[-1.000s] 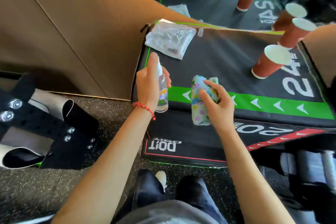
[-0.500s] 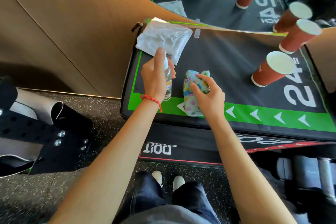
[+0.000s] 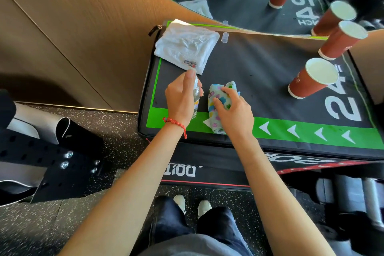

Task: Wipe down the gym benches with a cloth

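Observation:
A black padded bench block (image 3: 259, 81) with a green arrow border and a white "24" lies in front of me. My left hand (image 3: 180, 100) grips a small clear spray bottle (image 3: 196, 97) upright, its index finger on the nozzle. Just right of it, my right hand (image 3: 232, 114) presses a rolled pastel-patterned cloth (image 3: 216, 100) onto the block near its front-left corner.
A folded white towel (image 3: 187, 47) and a small clear cap (image 3: 225, 37) lie at the block's back left. Two red paper cups (image 3: 311, 79) (image 3: 340, 40) stand on the right. A mirror behind reflects the scene. A wooden wall is on the left, dark equipment (image 3: 47, 156) on the floor.
Both hands have moved forward from the block's front edge onto its top; the cloth now rests on the surface. The view has shifted nearer over the block.

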The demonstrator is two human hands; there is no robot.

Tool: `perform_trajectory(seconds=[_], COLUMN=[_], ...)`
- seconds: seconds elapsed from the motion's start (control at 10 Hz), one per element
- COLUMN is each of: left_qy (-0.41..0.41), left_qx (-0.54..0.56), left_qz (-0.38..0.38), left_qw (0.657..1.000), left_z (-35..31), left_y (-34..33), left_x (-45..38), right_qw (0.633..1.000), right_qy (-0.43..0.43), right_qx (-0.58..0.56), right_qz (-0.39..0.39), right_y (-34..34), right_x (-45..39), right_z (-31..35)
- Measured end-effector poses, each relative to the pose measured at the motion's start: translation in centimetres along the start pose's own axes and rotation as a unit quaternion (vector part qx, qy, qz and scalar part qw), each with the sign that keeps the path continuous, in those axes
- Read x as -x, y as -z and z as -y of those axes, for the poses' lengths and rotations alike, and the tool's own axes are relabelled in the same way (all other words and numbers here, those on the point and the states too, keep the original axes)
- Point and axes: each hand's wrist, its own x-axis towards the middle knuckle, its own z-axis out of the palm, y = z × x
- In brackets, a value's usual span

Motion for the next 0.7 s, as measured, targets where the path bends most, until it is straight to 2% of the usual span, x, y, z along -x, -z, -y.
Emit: perform_trajectory(seconds=[0.5,0.6,0.7], left_qy=[-0.024,-0.052,-0.109], left_qx=[-0.055,-0.077,-0.172], left_qz=[0.067,0.051,0.015], left_qw=[0.996,0.994,0.979], left_z=[0.5,1.4,2.7], left_y=[2.8,4.1,5.6], left_x=[1.6,2.9,4.9], right_qw=[0.997,0.993,0.985], right_qy=[0.032,0.074,0.125], right_qx=[-0.038,-0.026,0.013], right_qz=[-0.06,-0.087,-0.116], right_y=[1.0,1.0,0.8], right_x=[4.4,5.9,7.6], right_z=[-1.7,-2.7,-3.5])
